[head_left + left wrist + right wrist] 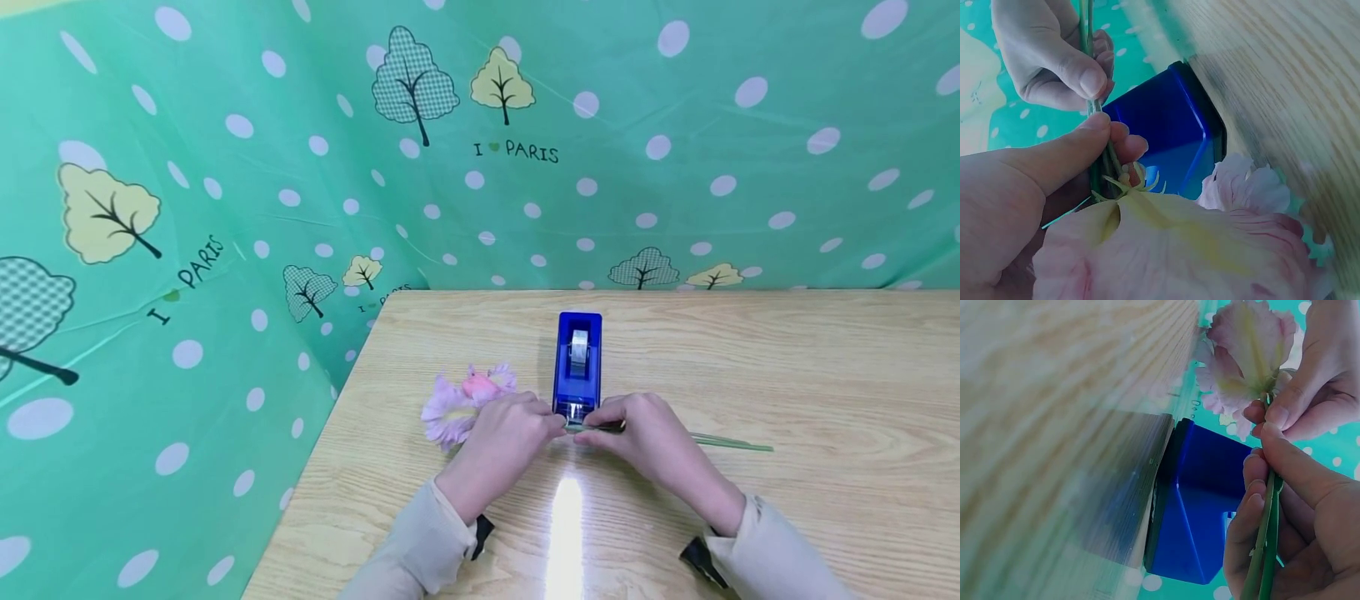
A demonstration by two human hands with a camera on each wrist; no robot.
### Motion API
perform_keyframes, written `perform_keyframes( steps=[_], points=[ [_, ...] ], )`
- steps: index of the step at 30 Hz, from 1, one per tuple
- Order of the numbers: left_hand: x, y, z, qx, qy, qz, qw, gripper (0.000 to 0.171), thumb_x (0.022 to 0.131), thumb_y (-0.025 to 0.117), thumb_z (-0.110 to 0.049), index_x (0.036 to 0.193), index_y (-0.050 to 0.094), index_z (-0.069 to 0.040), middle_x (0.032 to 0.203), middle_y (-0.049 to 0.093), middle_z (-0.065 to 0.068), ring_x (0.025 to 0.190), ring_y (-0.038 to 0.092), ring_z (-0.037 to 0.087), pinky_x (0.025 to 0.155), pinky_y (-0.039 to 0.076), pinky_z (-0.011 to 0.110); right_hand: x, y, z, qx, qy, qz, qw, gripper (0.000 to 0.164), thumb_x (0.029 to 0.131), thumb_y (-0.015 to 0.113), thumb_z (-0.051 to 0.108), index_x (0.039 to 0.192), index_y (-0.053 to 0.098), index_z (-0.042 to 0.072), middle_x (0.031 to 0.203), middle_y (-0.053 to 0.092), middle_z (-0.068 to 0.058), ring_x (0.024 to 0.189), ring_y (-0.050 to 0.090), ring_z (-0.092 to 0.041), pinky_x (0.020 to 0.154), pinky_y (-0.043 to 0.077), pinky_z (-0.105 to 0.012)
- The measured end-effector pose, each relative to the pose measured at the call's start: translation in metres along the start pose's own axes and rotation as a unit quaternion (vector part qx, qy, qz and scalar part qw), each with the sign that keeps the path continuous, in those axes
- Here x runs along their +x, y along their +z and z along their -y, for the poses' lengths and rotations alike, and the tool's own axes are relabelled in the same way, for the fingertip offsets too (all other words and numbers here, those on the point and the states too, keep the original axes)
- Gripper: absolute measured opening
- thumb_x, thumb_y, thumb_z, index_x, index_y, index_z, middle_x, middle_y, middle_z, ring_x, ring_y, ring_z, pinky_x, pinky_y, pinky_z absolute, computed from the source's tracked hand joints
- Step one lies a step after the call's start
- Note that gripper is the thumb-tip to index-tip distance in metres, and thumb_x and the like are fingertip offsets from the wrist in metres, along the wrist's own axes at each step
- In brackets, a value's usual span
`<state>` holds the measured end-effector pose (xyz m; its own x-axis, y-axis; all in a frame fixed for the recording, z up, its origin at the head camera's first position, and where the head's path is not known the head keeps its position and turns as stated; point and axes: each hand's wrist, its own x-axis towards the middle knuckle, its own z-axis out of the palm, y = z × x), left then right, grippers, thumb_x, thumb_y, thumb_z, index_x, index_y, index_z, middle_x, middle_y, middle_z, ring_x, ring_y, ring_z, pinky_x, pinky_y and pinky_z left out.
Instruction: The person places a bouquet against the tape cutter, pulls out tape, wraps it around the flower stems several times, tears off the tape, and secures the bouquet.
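"Green spotted curtain (686,196) behind, pale wood worktop (840,375) below. And at the centre of it all?"

"Flowers (448,412), pink and lilac, heads toward the left, with green stems (731,442) running off to the right. Exact number of blooms hard to tell. Held at the near end of a blue tape dispenser (578,390), just beside its cutting edge."

"How far along?"

"Roughly midway, by the look of it. Done: stems gathered side by side in one bunch and brought up to the dispenser. Less sure: any tape around them. Only a clear, shiny glint by the fingertips in the left wrist view, possibly tape, possibly not. Remaining, most likely: any fastening, and release of the bunch. Not yet set down, at any rate."

"And the left hand (513,437)?"

"Clamped on the stems close under the flowers, thumb pressed toward the fingers."

"Same for the right hand (651,437)?"

"Yes, pinched round the stems just beside the left thumb, with the stem ends sticking out past it."

"Farther out?"

"Tape roll (579,348) seated in the dispenser, apart from both hands. Pale sleeves (423,537) on both arms, with a dark strap (703,560) near each cuff. Then a bright streak of light (566,537) on the wood, and printed trees (415,83) on the curtain."
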<state>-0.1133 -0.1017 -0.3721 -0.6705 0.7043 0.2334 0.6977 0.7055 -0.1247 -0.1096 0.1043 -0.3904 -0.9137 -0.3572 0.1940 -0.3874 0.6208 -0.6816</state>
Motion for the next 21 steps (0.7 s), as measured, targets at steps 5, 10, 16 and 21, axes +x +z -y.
perform_keyframes(
  steps=[5,10,16,21],
  points=[
    [0.0,0.002,0.002,-0.005,-0.005,0.01,0.9999,0.009,0.089,0.073,-0.026,0.096,0.078,-0.026,0.087,0.074,-0.012,0.07,0.059,0.002,0.063,0.049,0.012,0.003,0.002,0.0,0.003,0.022,0.023,0.999,0.009,0.085,0.078,0.028,0.086,0.079,0.019,0.082,0.075,0.008,0.074,0.067,-0.004,0.069,0.056,-0.025],
    [0.0,0.003,0.003,-0.012,-0.003,0.003,0.9999,0.009,0.091,0.071,-0.026,0.096,0.079,-0.025,0.083,0.073,-0.012,0.069,0.059,0.003,0.06,0.048,0.013,0.008,0.003,0.002,0.025,0.062,0.04,0.997,0.021,0.094,0.069,0.031,0.082,0.079,0.017,0.064,0.065,0.009,0.055,0.051,-0.004,0.053,0.045,-0.021],
    [0.0,0.004,0.003,-0.008,-0.001,-0.003,1.0,0.007,0.091,0.071,-0.027,0.092,0.079,-0.026,0.08,0.071,-0.012,0.069,0.06,0.003,0.058,0.047,0.013,0.01,0.003,0.008,0.017,0.094,0.019,0.995,0.044,0.096,0.065,0.035,0.057,0.066,0.015,0.046,0.045,0.012,0.044,0.035,-0.006,0.045,0.031,-0.02],
    [0.0,0.004,0.002,-0.005,0.002,0.001,1.0,0.006,0.088,0.074,-0.023,0.091,0.078,-0.026,0.08,0.072,-0.013,0.07,0.06,0.003,0.059,0.048,0.014,0.011,0.003,0.01,0.011,0.11,0.009,0.994,0.045,0.095,0.067,0.037,0.055,0.068,0.015,0.046,0.054,0.007,0.044,0.039,-0.007,0.046,0.031,-0.021]
  ],
)
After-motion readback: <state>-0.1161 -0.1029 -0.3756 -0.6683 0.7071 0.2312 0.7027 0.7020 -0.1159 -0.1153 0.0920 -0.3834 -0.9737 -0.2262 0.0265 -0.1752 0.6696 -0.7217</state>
